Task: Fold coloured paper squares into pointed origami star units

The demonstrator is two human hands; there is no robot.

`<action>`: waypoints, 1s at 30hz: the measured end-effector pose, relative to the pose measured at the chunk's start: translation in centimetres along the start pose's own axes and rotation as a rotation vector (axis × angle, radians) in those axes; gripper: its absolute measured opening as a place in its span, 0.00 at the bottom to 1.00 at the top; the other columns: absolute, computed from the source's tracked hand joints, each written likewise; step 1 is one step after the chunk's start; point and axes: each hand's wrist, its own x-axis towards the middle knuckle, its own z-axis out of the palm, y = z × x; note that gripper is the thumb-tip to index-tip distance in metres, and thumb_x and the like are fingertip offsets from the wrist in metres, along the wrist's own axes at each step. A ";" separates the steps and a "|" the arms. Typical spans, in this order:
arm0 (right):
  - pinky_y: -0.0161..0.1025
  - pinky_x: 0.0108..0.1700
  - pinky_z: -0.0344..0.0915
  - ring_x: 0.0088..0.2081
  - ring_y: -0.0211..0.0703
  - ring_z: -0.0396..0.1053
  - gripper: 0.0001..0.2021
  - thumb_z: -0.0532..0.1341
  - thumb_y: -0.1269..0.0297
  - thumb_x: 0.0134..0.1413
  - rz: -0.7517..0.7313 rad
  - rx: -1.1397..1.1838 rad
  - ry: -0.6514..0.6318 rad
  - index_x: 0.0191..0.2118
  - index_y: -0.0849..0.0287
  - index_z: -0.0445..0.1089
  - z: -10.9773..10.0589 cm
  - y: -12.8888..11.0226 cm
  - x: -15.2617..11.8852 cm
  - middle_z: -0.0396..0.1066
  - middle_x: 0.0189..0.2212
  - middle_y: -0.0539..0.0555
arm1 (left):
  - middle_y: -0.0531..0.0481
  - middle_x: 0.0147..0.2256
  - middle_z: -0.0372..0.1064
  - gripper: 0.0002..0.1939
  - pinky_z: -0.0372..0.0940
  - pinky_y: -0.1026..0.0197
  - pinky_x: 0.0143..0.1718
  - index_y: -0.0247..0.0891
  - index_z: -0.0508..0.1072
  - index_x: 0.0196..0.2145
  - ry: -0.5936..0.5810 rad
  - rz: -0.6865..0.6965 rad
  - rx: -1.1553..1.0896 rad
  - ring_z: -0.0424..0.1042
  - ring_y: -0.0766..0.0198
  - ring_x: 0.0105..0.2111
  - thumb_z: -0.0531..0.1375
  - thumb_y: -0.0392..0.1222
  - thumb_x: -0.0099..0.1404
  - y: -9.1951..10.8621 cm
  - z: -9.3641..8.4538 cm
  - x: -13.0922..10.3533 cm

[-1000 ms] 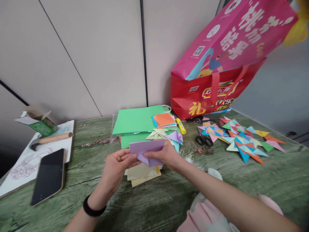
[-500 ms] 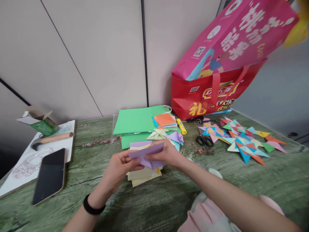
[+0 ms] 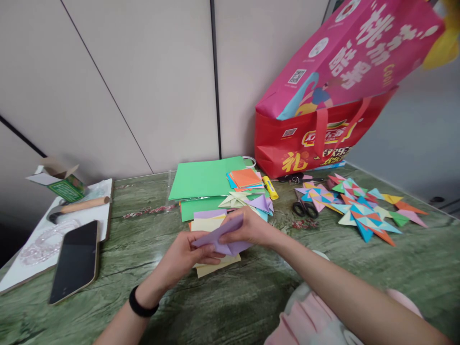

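A folded purple paper is held between both hands above a stack of pale yellow sheets. My left hand pinches its left and lower edge, thumb on top. My right hand grips the right side, its fingers partly behind the raised flap. Just beyond the hands are green sheets, with small orange squares on them. Pale green folded pieces and a purple folded piece rest near the right edge of the green sheets.
A yellow glue stick and black-handled scissors lie right of the sheets. Colourful paper stars are farther right, below a red bag. At left are a phone, a white board and a green box.
The purple paper has tilted, its right flap now more upright. My left hand has shifted slightly right, and more of the yellow stack shows behind the paper.
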 end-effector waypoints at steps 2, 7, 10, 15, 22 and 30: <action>0.30 0.25 0.59 0.23 0.34 0.62 0.08 0.68 0.64 0.33 -0.015 -0.005 -0.001 0.26 0.59 0.74 -0.1 0.1 0.0 0.70 0.22 0.46 | 0.41 0.30 0.78 0.13 0.70 0.52 0.38 0.32 0.77 0.33 -0.003 -0.008 0.000 0.77 0.52 0.33 0.66 0.43 0.50 0.0 0.1 0.0; 0.31 0.26 0.60 0.23 0.35 0.63 0.08 0.68 0.64 0.34 -0.011 -0.021 0.001 0.26 0.61 0.74 0.0 0.1 0.2 0.70 0.22 0.47 | 0.40 0.30 0.78 0.14 0.71 0.52 0.38 0.32 0.77 0.35 -0.004 0.003 -0.024 0.77 0.52 0.34 0.65 0.43 0.51 -0.3 0.2 0.0; 0.34 0.30 0.62 0.26 0.38 0.64 0.14 0.68 0.65 0.33 0.009 -0.109 0.142 0.32 0.61 0.73 0.5 0.1 0.3 0.69 0.24 0.48 | 0.41 0.30 0.78 0.14 0.71 0.53 0.37 0.32 0.77 0.34 0.045 0.008 -0.052 0.77 0.52 0.32 0.66 0.42 0.50 -0.3 0.3 0.1; 0.46 0.47 0.61 0.44 0.48 0.63 0.40 0.70 0.61 0.31 -0.076 -0.238 0.569 0.54 0.57 0.55 2.1 0.1 0.0 0.64 0.44 0.57 | 0.41 0.29 0.78 0.14 0.71 0.53 0.38 0.31 0.77 0.32 0.224 0.075 -0.151 0.77 0.52 0.31 0.67 0.41 0.49 -0.2 0.8 0.3; 0.46 0.43 0.67 0.45 0.51 0.65 0.49 0.70 0.60 0.29 -0.011 0.118 0.611 0.57 0.55 0.42 4.3 -0.1 -0.3 0.54 0.52 0.62 | 0.43 0.31 0.79 0.14 0.70 0.51 0.42 0.30 0.77 0.34 0.345 0.207 -0.242 0.77 0.52 0.34 0.67 0.40 0.49 -0.1 1.0 0.5; 0.43 0.43 0.69 0.43 0.48 0.69 0.40 0.68 0.69 0.32 -0.015 0.420 0.467 0.52 0.57 0.46 5.0 0.0 -0.1 0.64 0.44 0.58 | 0.47 0.33 0.78 0.12 0.70 0.53 0.42 0.32 0.75 0.37 0.261 0.248 -0.254 0.76 0.54 0.36 0.64 0.38 0.54 -0.2 1.5 0.2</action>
